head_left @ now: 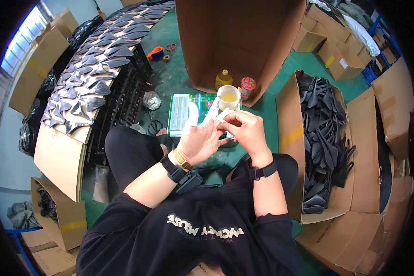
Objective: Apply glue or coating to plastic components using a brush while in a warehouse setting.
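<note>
Above a green-and-white, flat-sided box (178, 112) with a glossy printed surface, the left hand (200, 138) is held palm up with its fingers spread and its grasp loose, and smooth, thin white finger coverings (193, 113) sit on its fingers, at least three of them showing. The right hand (247, 129) meets it there, thumb and forefinger drawn together at one of the left fingers; whether they pinch a covering or only touch it cannot be told. Just beyond the fingers stands one round white cup (229, 97), partly filled with pale yellow liquid. Behind it are one yellow bottle with a yellow cap (223, 79) and one red-and-pale cylindrical tub (248, 86), near the mouth of a tall brown corrugated cardboard carton (241, 41) lying open toward the person. To the right, an open cardboard box (290, 131) holds a heap of matte black, curved, pointed pieces (321, 138), too many to count. On the left, rows of similar dark, leaf-shaped pieces (85, 87), also beyond counting, cover pale cardboard sheeting (60, 152) set over black openwork plastic crates (124, 92). One pair of red-handled scissors (170, 47) lies on the green floor (172, 30).
</note>
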The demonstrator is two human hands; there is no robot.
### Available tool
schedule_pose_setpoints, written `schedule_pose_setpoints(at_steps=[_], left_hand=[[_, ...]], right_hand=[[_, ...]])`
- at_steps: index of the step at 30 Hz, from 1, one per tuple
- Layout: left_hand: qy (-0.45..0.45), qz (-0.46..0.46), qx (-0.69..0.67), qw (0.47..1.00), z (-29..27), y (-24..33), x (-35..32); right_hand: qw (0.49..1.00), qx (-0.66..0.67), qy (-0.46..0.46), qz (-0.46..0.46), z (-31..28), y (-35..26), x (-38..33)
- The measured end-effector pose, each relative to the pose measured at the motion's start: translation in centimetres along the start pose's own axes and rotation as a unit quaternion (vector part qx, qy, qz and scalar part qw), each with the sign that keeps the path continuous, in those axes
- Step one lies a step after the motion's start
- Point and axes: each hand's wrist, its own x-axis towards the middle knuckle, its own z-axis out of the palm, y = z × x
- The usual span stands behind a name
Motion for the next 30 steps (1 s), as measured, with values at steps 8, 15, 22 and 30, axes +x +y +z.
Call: schedule_pose_setpoints(at_steps=[8, 15, 22, 30], left_hand=[[0.002, -0.031, 0.061, 0.998, 0.3, 0.0, 0.0], [0.009, -0.025, 0.034, 0.999, 1.0, 0.2, -0.4], [-0.031, -0.058, -0.074, 0.995, -1.3, 0.4, -1.3], [-0.011, -0.112, 0.010, 0.994, -1.5, 0.1, -1.4]], right_hand=[[0.997, -0.039, 0.044, -0.048, 1.3, 0.9, -0.6], [0.967, -0.147, 0.203, -0.038, 0.2, 2.6, 0.3], [0.966, -0.115, 0.197, -0.123, -0.4, -1.5, 0.5], [0.998, 0.025, 0.000, -0.054, 0.6, -2.6, -0.4]])
